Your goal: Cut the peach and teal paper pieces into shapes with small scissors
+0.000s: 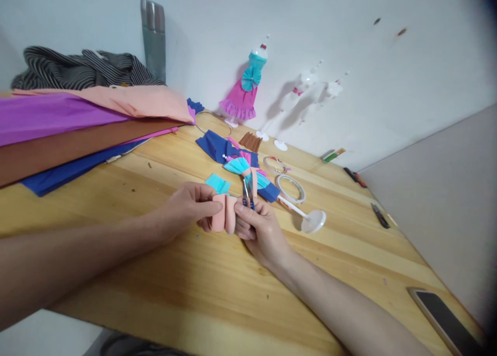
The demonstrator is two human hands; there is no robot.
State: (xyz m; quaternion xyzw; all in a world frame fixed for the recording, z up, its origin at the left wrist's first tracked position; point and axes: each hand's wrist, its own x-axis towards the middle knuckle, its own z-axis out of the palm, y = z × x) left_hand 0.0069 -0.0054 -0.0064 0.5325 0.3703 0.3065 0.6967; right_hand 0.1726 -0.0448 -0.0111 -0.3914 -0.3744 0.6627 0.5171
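1. The left hand [190, 206] pinched the left edge of a folded salmon-pink paper piece [224, 214], thumb in front and fingers curled closed behind it.
2. The right hand [260, 232] met it from the right, its thumb pressed on the paper's right edge and its fingers closed round the back.
3. The paper sat between the two hands over the near middle of the pale wooden table [194, 283] (whether it touched the wood could not be told).
4. Its long axis ran near to far, the fold lines followed that axis, and the upper end pointed toward the far wall.
5. A small pair of blue-handled scissors [247, 198] stuck up from the right hand's fingers, just right of the paper.
6. Just beyond the hands lay a teal pleated paper fan [236, 165] on dark blue paper scraps [215, 145].
7. To the right of these lay a roll of clear tape [290, 188] and a toppled white stand [312, 220].
8. At the far wall stood a small mannequin in a pink and teal paper dress [244, 89], with bare white mannequins [306, 87] to its right.
9. Large sheets of purple, brown, blue and peach paper [58, 133] were stacked at far left.
10. A dark phone [446, 320] lay at the near right edge.
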